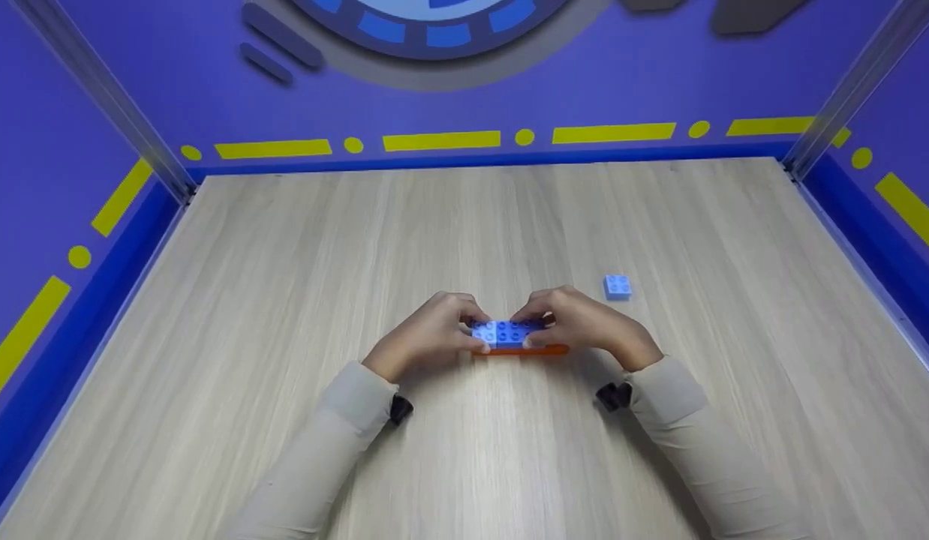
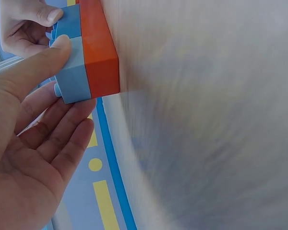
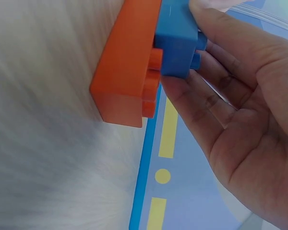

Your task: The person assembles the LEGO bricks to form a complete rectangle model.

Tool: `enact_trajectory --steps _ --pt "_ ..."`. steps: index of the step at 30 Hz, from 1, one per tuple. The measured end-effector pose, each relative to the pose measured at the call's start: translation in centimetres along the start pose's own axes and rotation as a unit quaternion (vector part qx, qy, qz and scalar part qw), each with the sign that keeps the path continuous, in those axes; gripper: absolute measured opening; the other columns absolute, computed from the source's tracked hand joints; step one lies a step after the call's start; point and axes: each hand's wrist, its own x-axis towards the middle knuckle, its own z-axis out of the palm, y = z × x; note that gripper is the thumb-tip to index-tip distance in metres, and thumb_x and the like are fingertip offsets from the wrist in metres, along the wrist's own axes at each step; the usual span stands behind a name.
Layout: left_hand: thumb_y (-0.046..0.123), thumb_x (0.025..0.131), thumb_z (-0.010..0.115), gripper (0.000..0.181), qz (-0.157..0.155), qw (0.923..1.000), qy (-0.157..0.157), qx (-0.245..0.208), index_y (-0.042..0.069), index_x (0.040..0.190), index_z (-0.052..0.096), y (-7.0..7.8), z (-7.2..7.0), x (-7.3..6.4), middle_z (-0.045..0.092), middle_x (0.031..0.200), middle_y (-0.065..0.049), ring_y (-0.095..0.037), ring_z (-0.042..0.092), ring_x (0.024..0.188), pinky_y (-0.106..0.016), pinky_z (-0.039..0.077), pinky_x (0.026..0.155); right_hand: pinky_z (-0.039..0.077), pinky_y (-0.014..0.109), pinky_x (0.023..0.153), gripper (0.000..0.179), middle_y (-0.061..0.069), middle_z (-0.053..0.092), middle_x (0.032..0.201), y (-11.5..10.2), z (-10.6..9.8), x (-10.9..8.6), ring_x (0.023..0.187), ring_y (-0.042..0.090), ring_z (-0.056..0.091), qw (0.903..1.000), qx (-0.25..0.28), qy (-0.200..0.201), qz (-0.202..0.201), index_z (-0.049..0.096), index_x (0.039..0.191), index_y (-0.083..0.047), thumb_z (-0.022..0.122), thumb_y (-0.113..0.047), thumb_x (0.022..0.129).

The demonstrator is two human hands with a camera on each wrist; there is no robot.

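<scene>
An orange toy building brick (image 1: pixel 548 350) lies on the table. On top of it sit a light blue brick (image 2: pixel 76 72) at the left and a darker blue brick (image 3: pixel 176 40) beside it. My left hand (image 1: pixel 431 330) pinches the light blue brick between thumb and fingers. With thumb and fingers, my right hand (image 1: pixel 584 322) grips the darker blue brick. At the right end of the orange brick (image 3: pixel 127 72), bare studs show past the blue brick. The fingers partly hide the bricks' upper studs.
A loose light blue brick (image 1: pixel 617 287) with studs up lies on the wooden table (image 1: pixel 359 240), beyond the right hand. Blue-purple panels (image 1: pixel 464 112) with yellow markings stand along the table's back and sides.
</scene>
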Motion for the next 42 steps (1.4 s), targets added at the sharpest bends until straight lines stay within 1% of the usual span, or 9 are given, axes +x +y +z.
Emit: enact_trajectory --steps 5,9,15,21,29,36,42 --pt "0.014 0.074 0.083 0.031 -0.020 0.9992 -0.004 -0.034 0.003 0.100 0.073 -0.2 0.0 0.2 0.068 0.097 -0.004 -0.013 0.061 0.087 -0.022 0.053 0.078 0.054 0.037 0.084 0.030 0.008 0.069 0.105 -0.1 0.0 0.0 0.097 0.021 0.065 1.0000 -0.001 -0.002 0.005 0.071 0.113 -0.005 0.072 -0.008 0.084" --pt "0.013 0.073 0.083 0.030 -0.040 0.9977 0.001 -0.055 0.003 0.100 0.072 -0.3 0.1 0.2 0.068 0.098 -0.004 -0.013 0.061 0.089 -0.025 0.052 0.081 0.054 0.037 0.085 0.030 0.008 0.068 0.105 -0.1 0.0 0.0 0.097 0.021 0.064 0.9999 -0.001 -0.004 0.010 0.071 0.113 -0.004 0.073 -0.009 0.084" --pt "0.010 0.073 0.082 0.031 -0.042 0.9960 0.011 -0.078 0.002 0.101 0.071 -0.3 0.4 0.0 0.068 0.100 -0.006 -0.013 0.061 0.089 -0.029 0.053 0.082 0.054 0.037 0.084 0.029 0.007 0.068 0.105 -0.1 0.0 0.0 0.096 0.020 0.064 0.9999 0.002 -0.003 0.012 0.071 0.113 -0.005 0.073 -0.010 0.084" --pt "0.010 0.074 0.082 0.032 -0.057 0.9941 0.012 -0.092 0.003 0.103 0.071 -0.5 0.6 -0.1 0.067 0.100 -0.005 -0.013 0.061 0.090 -0.031 0.053 0.084 0.054 0.037 0.085 0.030 0.007 0.068 0.106 -0.2 -0.1 0.0 0.097 0.019 0.063 0.9999 0.001 -0.008 0.011 0.070 0.114 -0.005 0.072 -0.012 0.085" --pt "0.011 0.075 0.081 0.032 -0.050 0.9937 0.023 -0.097 0.005 0.105 0.071 -0.8 0.9 -0.4 0.068 0.103 -0.005 -0.015 0.061 0.094 -0.036 0.051 0.089 0.053 0.038 0.087 0.029 0.007 0.067 0.109 -0.2 -0.2 -0.1 0.099 0.020 0.063 0.9999 0.000 -0.013 0.012 0.070 0.114 -0.006 0.071 -0.012 0.086" --pt "0.016 0.078 0.080 0.032 -0.049 0.9935 0.029 -0.098 0.007 0.107 0.070 -1.0 1.1 -0.7 0.067 0.107 -0.004 -0.016 0.061 0.101 -0.036 0.049 0.093 0.053 0.039 0.087 0.029 0.008 0.068 0.109 -0.2 -0.2 -0.1 0.100 0.021 0.064 0.9999 -0.010 -0.013 -0.003 0.069 0.113 -0.005 0.071 -0.013 0.085" --pt "0.018 0.078 0.080 0.034 -0.049 0.9932 0.034 -0.100 0.008 0.109 0.069 -1.0 1.1 -1.0 0.067 0.109 -0.004 -0.018 0.060 0.102 -0.036 0.048 0.093 0.054 0.038 0.086 0.029 0.008 0.068 0.109 -0.3 -0.2 0.0 0.099 0.021 0.064 0.9996 -0.024 -0.013 -0.007 0.069 0.114 -0.005 0.071 -0.012 0.085"
